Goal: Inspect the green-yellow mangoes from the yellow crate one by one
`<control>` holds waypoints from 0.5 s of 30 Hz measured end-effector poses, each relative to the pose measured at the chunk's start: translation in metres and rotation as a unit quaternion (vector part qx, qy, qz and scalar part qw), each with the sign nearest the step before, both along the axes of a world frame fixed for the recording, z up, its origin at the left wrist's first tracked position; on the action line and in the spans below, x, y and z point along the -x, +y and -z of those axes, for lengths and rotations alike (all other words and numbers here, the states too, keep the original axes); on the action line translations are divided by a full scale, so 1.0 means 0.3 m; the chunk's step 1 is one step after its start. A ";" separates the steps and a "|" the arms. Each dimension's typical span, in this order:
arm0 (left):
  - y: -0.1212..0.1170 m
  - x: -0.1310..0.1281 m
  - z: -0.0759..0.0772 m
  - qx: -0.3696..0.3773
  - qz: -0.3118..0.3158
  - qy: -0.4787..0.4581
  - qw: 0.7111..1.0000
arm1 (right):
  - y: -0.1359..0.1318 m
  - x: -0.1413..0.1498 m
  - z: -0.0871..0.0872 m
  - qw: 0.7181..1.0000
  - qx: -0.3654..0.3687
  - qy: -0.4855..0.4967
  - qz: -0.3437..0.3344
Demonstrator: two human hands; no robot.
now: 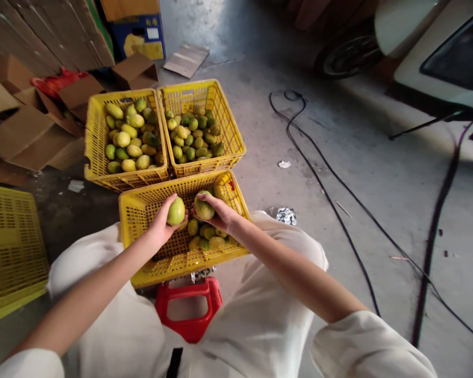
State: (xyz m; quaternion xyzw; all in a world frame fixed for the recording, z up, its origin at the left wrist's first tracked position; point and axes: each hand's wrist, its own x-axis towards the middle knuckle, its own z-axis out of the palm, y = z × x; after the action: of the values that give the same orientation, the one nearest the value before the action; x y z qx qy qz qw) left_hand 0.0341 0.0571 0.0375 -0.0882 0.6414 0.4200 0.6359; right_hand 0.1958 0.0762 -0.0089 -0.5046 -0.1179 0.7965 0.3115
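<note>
left grip (163,222) clasps a fruit (176,211), right grip (220,214) another, over the front crate (163,265), roomy near its left edge.

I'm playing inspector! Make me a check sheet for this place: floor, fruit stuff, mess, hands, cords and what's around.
Surface: grey floor, dotted with small scraps.
Job's things: near yellow crate, with loose fruit mostly toward its right; back-left crate and back-right crate hold more.
Clutter: open cardboard boxes at left, flat cardboard piece beyond the crates, crumpled foil at right.
Grippers: left hand and right hand each hold one greenish fruit, above the near crate.
Cables: thin black cable and thicker black cable, loose on the floor.
Surroundings: white vehicle, partly seen, upper right; another yellow crate, left edge.
</note>
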 end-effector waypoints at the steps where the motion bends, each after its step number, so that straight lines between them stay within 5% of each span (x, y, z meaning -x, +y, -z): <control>1: -0.002 0.000 -0.001 -0.001 0.001 0.003 1.000 | 0.000 0.001 0.000 1.000 -0.004 0.002 0.002; 15: 0.021 0.018 -0.025 0.006 -0.003 -0.012 1.000 | 0.003 0.003 -0.024 0.999 -0.046 -0.006 -0.014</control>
State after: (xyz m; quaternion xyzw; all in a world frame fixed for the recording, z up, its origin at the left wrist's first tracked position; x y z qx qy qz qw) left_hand 0.0286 0.0634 0.0451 -0.0989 0.6361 0.4167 0.6418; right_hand 0.1948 0.0772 -0.0016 -0.4931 -0.1628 0.7915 0.3224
